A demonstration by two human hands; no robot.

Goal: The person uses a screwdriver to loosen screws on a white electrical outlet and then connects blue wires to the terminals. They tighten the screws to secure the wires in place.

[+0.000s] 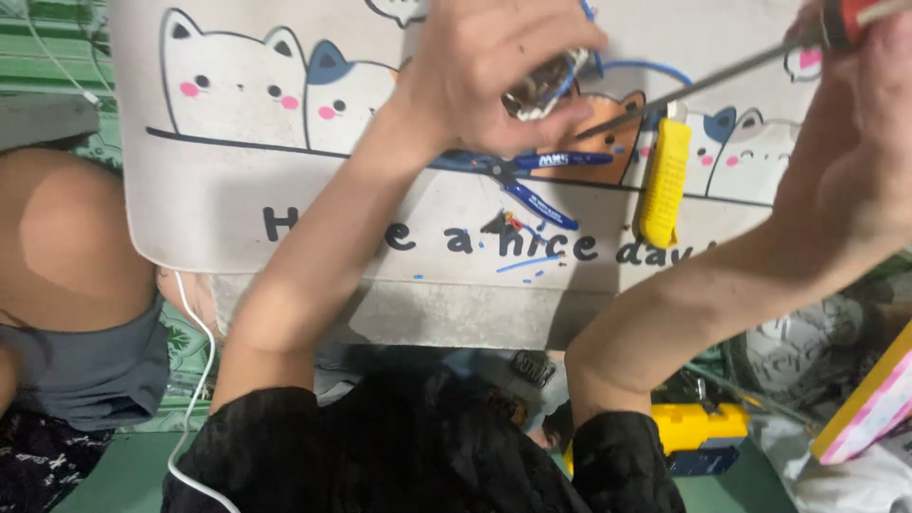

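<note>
Pale grey work mat w/ cartoon cats along its top [237, 199] covers most of the low table and serves as the work surface, so small bits stay visible against the light print. Loose tools lie on it within arm's reach, near the hands.

Left hand [494, 71] hovers just above the mat's upper middle, fingers curled tight round a small shiny metal-and-clear part [543, 84]. It's pinched so one end pokes out toward the right, apparently to face the tool coming in. Thin blue wires [646, 68] loop out from behind it across the mat.

Right hand [860, 114] is at the top right edge, closed round the red-orange handle of a long screwdriver w/ slim steel shaft [703, 84]. The shaft slants down-left so its tip meets the part or stops just short; can't tell if touching.

Blue-handled pliers [532, 176] lie part-open on the mat below the left hand, handles spread. Yellow plastic utility knife [662, 180] lies upright-ish just right of them, apart from both hands.

The part itself: small, glinting, mostly hidden by fingers; shape unclear beyond a silvery, partly see-through body.
</note>
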